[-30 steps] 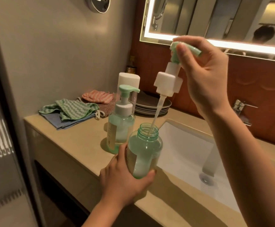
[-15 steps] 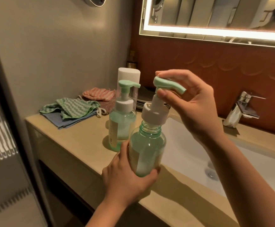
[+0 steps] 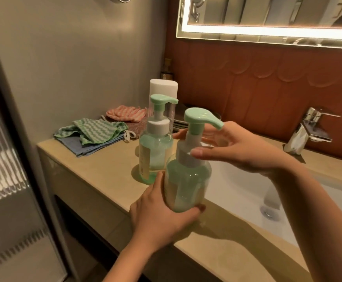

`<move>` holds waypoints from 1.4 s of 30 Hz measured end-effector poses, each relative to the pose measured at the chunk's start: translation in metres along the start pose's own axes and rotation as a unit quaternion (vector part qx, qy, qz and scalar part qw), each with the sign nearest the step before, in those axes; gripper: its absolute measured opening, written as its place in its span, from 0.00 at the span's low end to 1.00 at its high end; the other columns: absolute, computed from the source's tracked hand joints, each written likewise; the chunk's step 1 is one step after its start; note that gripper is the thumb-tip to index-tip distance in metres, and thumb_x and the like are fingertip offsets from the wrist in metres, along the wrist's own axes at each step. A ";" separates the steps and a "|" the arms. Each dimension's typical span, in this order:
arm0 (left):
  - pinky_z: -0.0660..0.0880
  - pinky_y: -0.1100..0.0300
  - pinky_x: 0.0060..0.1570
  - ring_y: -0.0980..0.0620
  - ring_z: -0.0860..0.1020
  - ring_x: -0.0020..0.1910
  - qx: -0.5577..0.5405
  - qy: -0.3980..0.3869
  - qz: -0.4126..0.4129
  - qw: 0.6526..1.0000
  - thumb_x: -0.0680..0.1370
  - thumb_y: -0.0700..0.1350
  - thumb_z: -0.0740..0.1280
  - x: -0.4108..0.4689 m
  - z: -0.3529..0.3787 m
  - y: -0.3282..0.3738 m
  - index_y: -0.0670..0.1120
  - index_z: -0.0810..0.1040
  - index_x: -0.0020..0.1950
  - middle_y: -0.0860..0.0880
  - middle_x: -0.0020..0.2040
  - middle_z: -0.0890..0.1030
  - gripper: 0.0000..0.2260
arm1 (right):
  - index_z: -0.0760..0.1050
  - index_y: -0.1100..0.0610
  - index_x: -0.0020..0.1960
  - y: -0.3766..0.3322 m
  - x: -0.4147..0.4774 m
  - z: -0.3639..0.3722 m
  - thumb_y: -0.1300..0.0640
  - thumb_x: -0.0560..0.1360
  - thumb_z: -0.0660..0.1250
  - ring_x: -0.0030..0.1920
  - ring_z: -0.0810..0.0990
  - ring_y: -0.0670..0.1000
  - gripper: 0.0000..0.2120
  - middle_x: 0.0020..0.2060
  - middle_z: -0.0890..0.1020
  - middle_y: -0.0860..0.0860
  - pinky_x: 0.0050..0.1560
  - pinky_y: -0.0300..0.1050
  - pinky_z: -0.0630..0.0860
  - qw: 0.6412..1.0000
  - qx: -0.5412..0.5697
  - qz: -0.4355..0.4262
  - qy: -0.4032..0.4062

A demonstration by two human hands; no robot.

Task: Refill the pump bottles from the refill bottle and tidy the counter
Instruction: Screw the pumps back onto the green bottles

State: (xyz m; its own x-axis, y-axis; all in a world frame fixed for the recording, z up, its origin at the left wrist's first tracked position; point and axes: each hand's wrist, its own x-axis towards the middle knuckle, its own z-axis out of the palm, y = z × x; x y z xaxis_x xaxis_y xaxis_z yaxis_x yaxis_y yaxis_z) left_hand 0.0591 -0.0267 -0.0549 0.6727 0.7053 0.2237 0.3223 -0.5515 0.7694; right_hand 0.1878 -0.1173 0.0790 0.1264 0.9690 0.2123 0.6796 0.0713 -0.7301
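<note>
At the front edge of the beige stone worktop (image 3: 96, 169), beside the white basin (image 3: 237, 184), your left hand (image 3: 162, 218) grips the lower body of a pale green translucent plastic pump bottle (image 3: 188, 180). You hold it upright, long axis vertical; whether its base rests on the worktop cannot be told. Your right hand (image 3: 241, 153) reaches in from the right at the height of the white screw collar (image 3: 186, 157). The thumb (image 3: 196, 153) lies on the collar's front and the fingers (image 3: 223, 129) curve round behind, a loose-looking clasp. The mint-green pump head (image 3: 202, 119) sits on top, its spout pointing right above those fingers.

Tightening the collar looks like the coming move, and it turns about that vertical axis. The right hand is the nearer to it; the left is the anchor below.

Just behind stands a second matching green pump bottle (image 3: 155, 147), pump fitted, near enough that a wide sweep of your fingers could brush it. Behind that rises the tall clear refill bottle with a white cap (image 3: 164, 88). Well to the left lie a green zigzag cloth (image 3: 96, 131), a blue cloth (image 3: 88, 147) and a pink cloth (image 3: 125, 112). A chrome tap (image 3: 308, 131) stands to the right.
</note>
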 end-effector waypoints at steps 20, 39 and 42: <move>0.72 0.57 0.54 0.57 0.74 0.48 -0.038 -0.021 0.005 0.999 0.49 0.72 0.64 0.004 -0.006 -0.001 0.71 0.63 0.53 0.69 0.45 0.74 0.33 | 0.71 0.55 0.66 0.005 0.004 0.007 0.55 0.73 0.62 0.63 0.73 0.40 0.21 0.64 0.75 0.45 0.58 0.32 0.71 0.996 0.076 0.025 -0.044; 0.72 0.56 0.55 0.54 0.76 0.54 -0.021 -0.006 -0.023 0.999 0.47 0.74 0.63 0.007 -0.001 -0.005 0.59 0.72 0.59 0.60 0.51 0.79 0.43 | 0.71 0.42 0.45 0.000 0.010 0.026 0.46 0.64 0.69 0.43 0.77 0.35 0.12 0.37 0.78 0.31 0.44 0.32 0.73 0.998 0.030 -0.037 0.044; 0.72 0.57 0.55 0.54 0.77 0.54 -0.018 -0.003 -0.021 1.000 0.47 0.74 0.63 0.006 -0.001 -0.004 0.60 0.71 0.61 0.61 0.50 0.79 0.44 | 0.70 0.44 0.46 0.004 0.011 0.027 0.51 0.67 0.72 0.42 0.76 0.35 0.13 0.37 0.77 0.30 0.43 0.30 0.72 0.997 0.017 -0.046 0.061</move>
State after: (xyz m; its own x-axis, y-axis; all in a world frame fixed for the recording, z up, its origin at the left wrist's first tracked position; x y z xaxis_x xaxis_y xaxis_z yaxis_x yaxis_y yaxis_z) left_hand 0.0613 -0.0194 -0.0557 0.6629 0.7247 0.1882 0.3253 -0.5051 0.7994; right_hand 0.1721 -0.0995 0.0607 0.1533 0.9220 0.3556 0.6675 0.1687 -0.7253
